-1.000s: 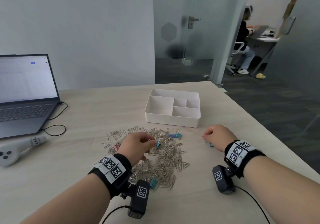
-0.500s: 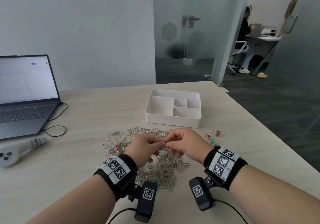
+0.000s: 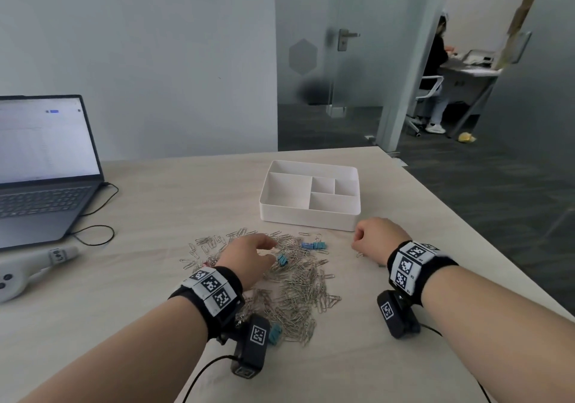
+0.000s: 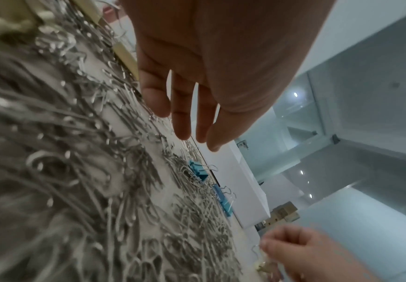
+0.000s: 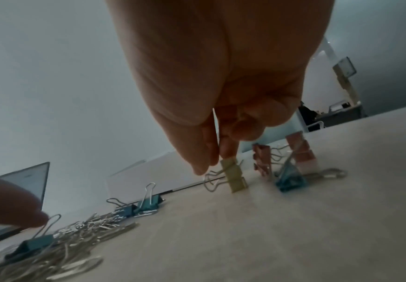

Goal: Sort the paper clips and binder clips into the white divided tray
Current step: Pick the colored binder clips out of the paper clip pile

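Observation:
The white divided tray (image 3: 308,217) stands at the middle back, all compartments bare. In front lies a heap of silver paper clips (image 3: 298,287) with blue binder clips (image 3: 314,245) in it. My left hand (image 3: 264,250) hovers over the heap with straight fingers (image 4: 182,122), holding nothing, close to one blue binder clip (image 3: 281,260). My right hand (image 3: 357,240), right of the heap near the tray's front corner, pinches a yellow binder clip (image 5: 234,176) that touches the table. Beside it stand two pink binder clips (image 5: 261,160) and a blue one (image 5: 291,181), hidden by the hand in the head view.
An open laptop (image 3: 40,169) sits at the far left with a cable (image 3: 93,234) and a white controller (image 3: 28,265) in front of it. The table's right edge (image 3: 466,225) runs close to my right arm. A person sits at a desk beyond the glass door.
The hands met over the heap half a second ago. Since then the right hand has gone back to the right with the yellow clip, and the left hand has opened above the heap.

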Tool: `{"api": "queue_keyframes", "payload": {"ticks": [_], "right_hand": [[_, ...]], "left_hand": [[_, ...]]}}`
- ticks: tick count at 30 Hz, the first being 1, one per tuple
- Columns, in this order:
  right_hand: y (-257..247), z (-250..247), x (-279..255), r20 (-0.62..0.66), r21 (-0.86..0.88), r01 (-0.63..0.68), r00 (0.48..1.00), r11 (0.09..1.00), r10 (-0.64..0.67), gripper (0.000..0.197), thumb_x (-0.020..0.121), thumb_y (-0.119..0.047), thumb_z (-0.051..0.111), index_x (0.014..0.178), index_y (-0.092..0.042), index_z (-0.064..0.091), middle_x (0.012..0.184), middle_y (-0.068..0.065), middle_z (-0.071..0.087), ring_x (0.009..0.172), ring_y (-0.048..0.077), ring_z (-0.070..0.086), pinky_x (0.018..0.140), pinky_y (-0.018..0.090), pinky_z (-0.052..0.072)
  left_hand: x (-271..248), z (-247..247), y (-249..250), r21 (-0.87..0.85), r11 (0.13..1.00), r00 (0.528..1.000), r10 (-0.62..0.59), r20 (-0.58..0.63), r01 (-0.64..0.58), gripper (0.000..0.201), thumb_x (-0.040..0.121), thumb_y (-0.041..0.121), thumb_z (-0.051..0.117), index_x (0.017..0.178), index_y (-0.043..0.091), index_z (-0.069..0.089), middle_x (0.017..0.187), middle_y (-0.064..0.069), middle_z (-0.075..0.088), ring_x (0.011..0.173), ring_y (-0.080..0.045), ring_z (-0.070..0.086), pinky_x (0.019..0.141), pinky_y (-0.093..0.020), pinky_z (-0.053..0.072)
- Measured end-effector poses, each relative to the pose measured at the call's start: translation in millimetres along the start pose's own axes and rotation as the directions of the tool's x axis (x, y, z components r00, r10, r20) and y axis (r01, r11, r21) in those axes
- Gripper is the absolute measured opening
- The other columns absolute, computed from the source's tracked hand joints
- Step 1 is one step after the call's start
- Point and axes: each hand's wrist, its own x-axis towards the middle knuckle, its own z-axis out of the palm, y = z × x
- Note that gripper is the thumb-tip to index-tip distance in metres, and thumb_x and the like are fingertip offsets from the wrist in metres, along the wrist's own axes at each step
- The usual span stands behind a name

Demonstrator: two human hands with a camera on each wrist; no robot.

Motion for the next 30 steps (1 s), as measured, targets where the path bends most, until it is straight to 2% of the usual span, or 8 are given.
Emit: {"api": "queue_keyframes", "payload": {"ticks": [4, 6, 8, 13, 17, 20, 26, 30], "right_hand": [[-22, 5, 8, 0.016, -0.024, 0.145, 0.989, 0.989, -0.145, 0.015, 0.091, -0.021, 0.053, 0.090, -0.028, 0.067, 0.110, 0.001, 0.066, 0.096, 0.021, 0.062, 0.081, 0.030, 0.048], [-35, 11, 12, 0.074, -0.014, 0.218, 0.974, 0.976, -0.216, 0.028, 0.095, -0.020, 0.049, 0.115, -0.025, 0.068, 0.127, 0.002, 0.060, 0.110, 0.022, 0.058, 0.095, 0.033, 0.047], [-48, 17, 14, 0.113, -0.024, 0.273, 0.956, 0.962, -0.269, 0.035, 0.097, -0.020, 0.048, 0.129, -0.025, 0.063, 0.134, 0.002, 0.055, 0.119, 0.022, 0.054, 0.099, 0.034, 0.043], [-68, 26, 15, 0.139, -0.038, 0.343, 0.932, 0.939, -0.335, 0.029, 0.090, -0.035, 0.066, 0.117, -0.027, 0.070, 0.114, -0.001, 0.055, 0.104, 0.018, 0.056, 0.089, 0.031, 0.043], [-69, 24, 18, 0.126, -0.034, 0.354, 0.929, 0.935, -0.348, 0.016, 0.089, -0.023, 0.065, 0.098, -0.021, 0.078, 0.090, -0.007, 0.058, 0.091, 0.015, 0.059, 0.084, 0.028, 0.046], [-64, 23, 17, 0.102, 0.000, 0.331, 0.939, 0.944, -0.329, 0.016, 0.089, -0.020, 0.063, 0.096, -0.020, 0.078, 0.099, -0.003, 0.071, 0.096, 0.018, 0.065, 0.085, 0.028, 0.050], [-63, 23, 7, 0.142, 0.019, 0.396, 0.908, 0.918, -0.395, 0.042, 0.093, -0.015, 0.060, 0.131, -0.031, 0.063, 0.114, 0.001, 0.062, 0.102, 0.020, 0.058, 0.090, 0.033, 0.047], [-69, 26, 5, 0.175, -0.042, 0.441, 0.887, 0.896, -0.428, 0.035, 0.092, -0.012, 0.058, 0.121, -0.029, 0.070, 0.122, 0.001, 0.062, 0.109, 0.022, 0.059, 0.096, 0.036, 0.048]], "left_hand": [[9, 4, 9, 0.180, 0.981, 0.990, 0.055, 0.134, -0.079, 0.048, 0.093, 0.021, 0.055, 0.138, 0.038, 0.053, 0.140, 0.011, 0.056, 0.113, -0.014, 0.061, 0.089, -0.024, 0.047], [11, 7, 13, 0.234, 0.964, 0.981, 0.083, 0.174, -0.123, 0.048, 0.095, 0.021, 0.052, 0.139, 0.038, 0.051, 0.142, 0.011, 0.056, 0.118, -0.015, 0.060, 0.096, -0.028, 0.048], [13, 9, 13, 0.237, 0.959, 0.977, 0.110, 0.185, -0.153, 0.042, 0.095, 0.024, 0.053, 0.135, 0.036, 0.055, 0.134, 0.013, 0.061, 0.113, -0.013, 0.061, 0.098, -0.030, 0.048], [12, 8, 7, 0.219, 0.962, 0.978, 0.131, 0.164, -0.165, 0.017, 0.090, 0.027, 0.063, 0.106, 0.030, 0.067, 0.108, 0.012, 0.069, 0.088, -0.008, 0.060, 0.080, -0.023, 0.047], [13, 5, 3, 0.153, 0.982, 0.987, 0.088, 0.132, -0.108, 0.003, 0.084, 0.030, 0.067, 0.087, 0.030, 0.066, 0.091, 0.013, 0.069, 0.082, -0.009, 0.064, 0.069, -0.023, 0.048], [13, 1, 2, 0.126, 0.989, 0.992, 0.064, 0.107, -0.077, 0.004, 0.083, 0.032, 0.069, 0.082, 0.030, 0.066, 0.084, 0.012, 0.069, 0.079, -0.008, 0.064, 0.067, -0.024, 0.049], [8, -4, 2, 0.121, 0.989, 0.992, 0.070, 0.102, -0.083, 0.004, 0.083, 0.031, 0.070, 0.081, 0.029, 0.067, 0.083, 0.011, 0.069, 0.079, -0.007, 0.064, 0.066, -0.022, 0.047], [2, -6, 4, 0.138, 0.987, 0.992, 0.073, 0.100, -0.087, 0.004, 0.085, 0.031, 0.069, 0.085, 0.027, 0.068, 0.086, 0.010, 0.070, 0.080, -0.008, 0.064, 0.068, -0.022, 0.050]]}}
